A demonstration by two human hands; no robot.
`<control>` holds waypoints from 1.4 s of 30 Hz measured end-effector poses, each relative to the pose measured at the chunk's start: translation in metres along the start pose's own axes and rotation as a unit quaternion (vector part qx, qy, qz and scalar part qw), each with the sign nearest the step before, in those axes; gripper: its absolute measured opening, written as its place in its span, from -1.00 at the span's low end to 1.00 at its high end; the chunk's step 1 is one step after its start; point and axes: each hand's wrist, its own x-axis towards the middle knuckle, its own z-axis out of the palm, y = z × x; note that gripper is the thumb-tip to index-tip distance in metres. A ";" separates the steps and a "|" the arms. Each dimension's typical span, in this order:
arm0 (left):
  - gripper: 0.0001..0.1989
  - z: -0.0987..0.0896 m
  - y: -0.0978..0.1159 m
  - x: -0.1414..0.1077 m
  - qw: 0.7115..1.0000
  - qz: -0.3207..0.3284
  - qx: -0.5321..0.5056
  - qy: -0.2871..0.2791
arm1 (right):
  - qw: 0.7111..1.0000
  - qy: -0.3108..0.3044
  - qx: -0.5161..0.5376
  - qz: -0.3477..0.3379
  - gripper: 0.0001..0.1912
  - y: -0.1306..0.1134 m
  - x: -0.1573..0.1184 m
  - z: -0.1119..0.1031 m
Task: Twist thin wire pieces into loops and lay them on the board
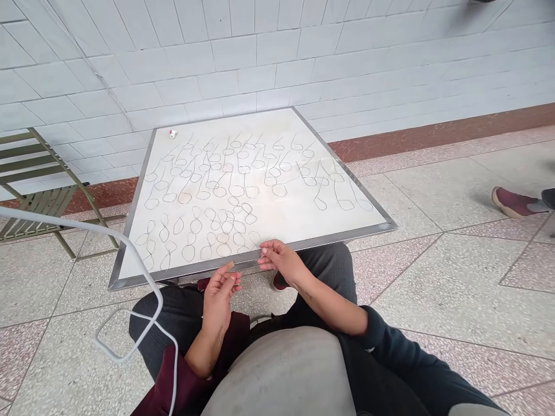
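Both hands are just off the near edge of a white board-topped table (277, 216) with a grey metal rim. My left hand (219, 294) is closed in a pinch. A small tan patch (230, 265) shows at its fingertips, perhaps tape or a bandage. To its right, my right hand (280, 260) pinches thumb against fingers by the rim. Whatever either hand grips is too thin to make out. Many thin dark wire-like loops lie on the board: figure-eight shapes (189, 240) at the near left, single loops with long tails (236, 173) farther back.
A small red and white object (173, 134) stands at the far left corner. A slatted folding chair (47, 185) is at left. A grey cable (151, 283) curves across the left foreground. A tiled wall (260, 52) backs the table; another person's shoe (514, 202) shows at right.
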 end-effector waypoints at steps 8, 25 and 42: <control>-0.60 0.000 0.001 0.001 1.000 -0.005 0.007 0.010 | 1.000 0.013 0.002 0.011 -0.88 -0.007 -0.001 0.002; -0.61 -0.004 -0.002 0.004 1.000 -0.002 0.012 0.012 | 0.991 0.005 -0.115 -0.074 -0.69 0.002 0.000 -0.003; -0.61 -0.004 -0.002 0.002 1.000 -0.002 0.015 0.004 | 0.963 0.028 -0.242 -0.116 -0.69 0.004 0.011 -0.004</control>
